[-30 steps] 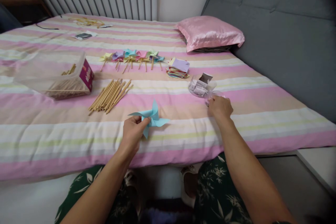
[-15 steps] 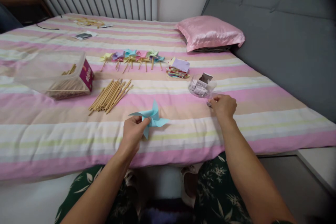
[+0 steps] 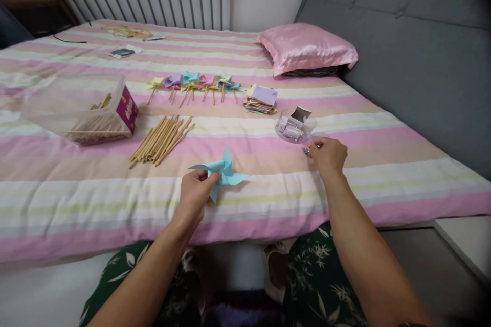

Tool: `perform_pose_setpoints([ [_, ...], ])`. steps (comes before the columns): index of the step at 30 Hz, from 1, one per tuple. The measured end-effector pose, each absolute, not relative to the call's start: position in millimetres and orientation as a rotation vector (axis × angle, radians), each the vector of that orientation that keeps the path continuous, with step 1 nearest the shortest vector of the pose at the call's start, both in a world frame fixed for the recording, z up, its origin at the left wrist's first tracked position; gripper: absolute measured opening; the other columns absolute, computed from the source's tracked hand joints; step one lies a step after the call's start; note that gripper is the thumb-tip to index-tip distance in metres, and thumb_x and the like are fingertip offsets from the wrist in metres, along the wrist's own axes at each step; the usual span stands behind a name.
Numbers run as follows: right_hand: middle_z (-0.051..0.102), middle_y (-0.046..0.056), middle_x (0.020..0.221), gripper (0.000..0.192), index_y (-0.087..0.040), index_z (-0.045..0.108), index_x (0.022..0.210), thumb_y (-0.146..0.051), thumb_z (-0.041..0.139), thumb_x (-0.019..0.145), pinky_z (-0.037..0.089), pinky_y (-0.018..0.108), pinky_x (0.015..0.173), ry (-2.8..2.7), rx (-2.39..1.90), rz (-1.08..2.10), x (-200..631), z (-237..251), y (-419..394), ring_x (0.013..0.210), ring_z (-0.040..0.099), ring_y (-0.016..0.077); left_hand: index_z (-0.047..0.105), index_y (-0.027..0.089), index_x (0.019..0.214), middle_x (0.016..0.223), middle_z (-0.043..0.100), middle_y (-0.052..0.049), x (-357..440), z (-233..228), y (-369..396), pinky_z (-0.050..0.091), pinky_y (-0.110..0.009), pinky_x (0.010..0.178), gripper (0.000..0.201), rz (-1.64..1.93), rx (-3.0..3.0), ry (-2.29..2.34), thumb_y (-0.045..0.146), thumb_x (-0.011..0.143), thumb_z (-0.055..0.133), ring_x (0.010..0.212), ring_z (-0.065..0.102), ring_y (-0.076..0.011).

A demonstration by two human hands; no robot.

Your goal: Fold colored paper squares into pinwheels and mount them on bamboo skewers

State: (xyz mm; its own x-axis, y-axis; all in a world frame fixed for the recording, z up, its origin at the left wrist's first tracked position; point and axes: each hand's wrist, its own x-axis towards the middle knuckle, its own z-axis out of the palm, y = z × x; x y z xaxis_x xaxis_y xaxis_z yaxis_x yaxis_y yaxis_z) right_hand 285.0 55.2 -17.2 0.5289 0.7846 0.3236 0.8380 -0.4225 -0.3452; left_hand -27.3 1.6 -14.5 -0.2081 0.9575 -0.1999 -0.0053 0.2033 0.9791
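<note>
Blue pinwheel (image 3: pixel 224 172): one, four folded blades, above the striped bedcover's (image 3: pixel 76 199) near edge.
Left hand (image 3: pixel 195 191): fingers pinch its lower blade.
Right hand (image 3: pixel 328 156): fingertips pressed on something small beside one clear bag (image 3: pixel 295 126).
Stick pile (image 3: pixel 161 139): one loose heap.

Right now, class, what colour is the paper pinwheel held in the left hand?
Light blue: the paper pinwheel in the left hand, seen in the head view.

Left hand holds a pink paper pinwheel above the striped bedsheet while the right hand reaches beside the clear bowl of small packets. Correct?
Not quite: the head view shows the paper pinwheel in the left hand is light blue, not pink. The rest holds: the right hand is beside the clear bowl of packets on the striped bedsheet.
</note>
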Motion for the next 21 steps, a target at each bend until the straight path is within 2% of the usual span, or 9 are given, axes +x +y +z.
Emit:
perform_pose_setpoints([
  [9, 0.073, 0.009, 0.078, 0.022, -0.016, 0.073, 0.083, -0.018, 0.055, 0.071, 0.048, 0.035, 0.074, -1.259, -2.021, -0.234, 287, -18, 55, 0.073, 0.067, 0.0239, 0.058, 0.015, 0.052, 0.048, 0.049, 0.003, -27, -14, 2, 0.027, -0.021, 0.044, 0.017, 1.199, 0.965, 1.459, 0.027, 0.057, 0.068, 0.046, 0.042, -0.0086],
  [13, 0.073, 0.009, 0.08, 0.023, -0.015, 0.073, 0.084, -0.021, 0.055, 0.071, 0.05, 0.035, 0.075, -1.249, -1.803, -0.231, 276, -16, 54, 0.072, 0.067, 0.0231, 0.057, 0.015, 0.052, 0.048, 0.049, 0.003, -27, -15, 2, 0.026, -0.022, 0.044, 0.017, 1.203, 0.987, 1.456, 0.027, 0.059, 0.068, 0.046, 0.041, -0.0085],
  [17, 0.073, 0.007, 0.075, 0.02, -0.015, 0.072, 0.083, -0.026, 0.061, 0.07, 0.053, 0.03, 0.067, -1.427, -1.596, 0.231, 240, -20, 51, 0.065, 0.067, 0.0193, 0.055, 0.015, 0.051, 0.046, 0.046, 0.004, -27, -15, 2, 0.024, -0.022, 0.043, 0.02, 1.188, 0.976, 1.48, 0.028, 0.058, 0.068, 0.044, 0.038, -0.0077],
  [21, 0.073, 0.005, 0.079, 0.018, -0.017, 0.071, 0.084, -0.022, 0.061, 0.07, 0.054, 0.028, 0.068, -1.656, -1.417, 0.573, 202, -25, 43, 0.069, 0.068, 0.0167, 0.055, 0.015, 0.051, 0.045, 0.045, 0.005, -27, -14, 1, 0.024, -0.021, 0.043, 0.02, 1.177, 0.957, 1.483, 0.029, 0.057, 0.068, 0.043, 0.037, -0.0072],
])
